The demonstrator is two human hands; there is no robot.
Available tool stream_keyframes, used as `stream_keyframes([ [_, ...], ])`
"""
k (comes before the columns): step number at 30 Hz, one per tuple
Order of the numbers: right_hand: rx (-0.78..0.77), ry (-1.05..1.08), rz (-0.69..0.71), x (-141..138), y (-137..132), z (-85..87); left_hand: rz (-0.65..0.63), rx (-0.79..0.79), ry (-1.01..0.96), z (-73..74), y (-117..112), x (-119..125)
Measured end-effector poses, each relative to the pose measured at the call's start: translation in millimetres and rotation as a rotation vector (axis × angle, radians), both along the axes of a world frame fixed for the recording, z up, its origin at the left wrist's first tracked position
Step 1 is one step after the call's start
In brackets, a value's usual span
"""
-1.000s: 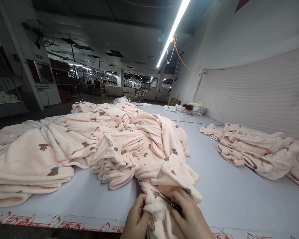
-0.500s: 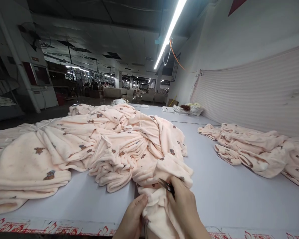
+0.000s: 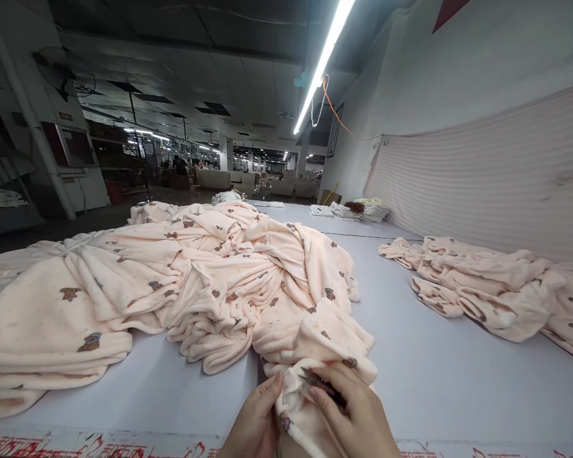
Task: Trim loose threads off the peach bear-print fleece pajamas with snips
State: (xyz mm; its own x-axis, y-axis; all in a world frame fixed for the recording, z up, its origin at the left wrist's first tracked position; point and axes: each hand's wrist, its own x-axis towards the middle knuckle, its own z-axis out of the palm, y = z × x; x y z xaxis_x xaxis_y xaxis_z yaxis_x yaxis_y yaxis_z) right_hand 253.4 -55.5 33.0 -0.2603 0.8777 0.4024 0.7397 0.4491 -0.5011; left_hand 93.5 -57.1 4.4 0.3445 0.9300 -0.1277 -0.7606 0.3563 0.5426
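Slants bare left hand (image 3: 255, 416) inward, with thumb (image 3: 271, 388) pointing up and away and fingers curled in beneath, pinching. Shows back of bare right hand (image 3: 357, 407), with index finger (image 3: 331, 376) and thumb both pointing leftward, closed in a grip. Holds hands low, near each other, wrists at bottom of view.

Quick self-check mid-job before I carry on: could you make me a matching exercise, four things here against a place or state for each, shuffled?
Things:
1. Left hand
2. Thread snips
3. Smaller bear-print fleece pile
4. Tube light

Places or states:
A. Lit, overhead
B. Held in the right hand
C. Lying on the table, toward the striped cloth
D. Gripping pale fleece

Pairs: 1-D, 2-B, 3-C, 4-A
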Motion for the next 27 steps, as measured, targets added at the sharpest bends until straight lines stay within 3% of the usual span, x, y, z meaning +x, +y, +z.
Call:
stream_keyframes([
  [4,0.1,-0.124,0.035,6,-2,-0.5,-0.011,0.031,-0.016,-2.1,2,1],
  [11,0.097,-0.176,0.03,11,-4,1.5,-0.04,0.062,-0.009,-0.4,6,8],
  [17,-0.007,0.052,-0.109,27,-2,3.6,0.013,0.191,0.172,-2.2,29,26],
  [20,-0.055,0.031,-0.015,22,-13,-12.8,0.037,0.247,0.201,-1.5,61,42],
  [23,-0.176,-0.263,0.195,5,-25,-44.2,-0.08,0.247,0.192,0.7,87,48],
  [25,-0.194,-0.425,0.231,-3,-27,-59.9,-0.15,0.233,0.205,1.8,93,39],
  [27,-0.199,-0.434,0.196,-4,-24,-61.0,-0.156,0.211,0.234,0.4,87,21],
])
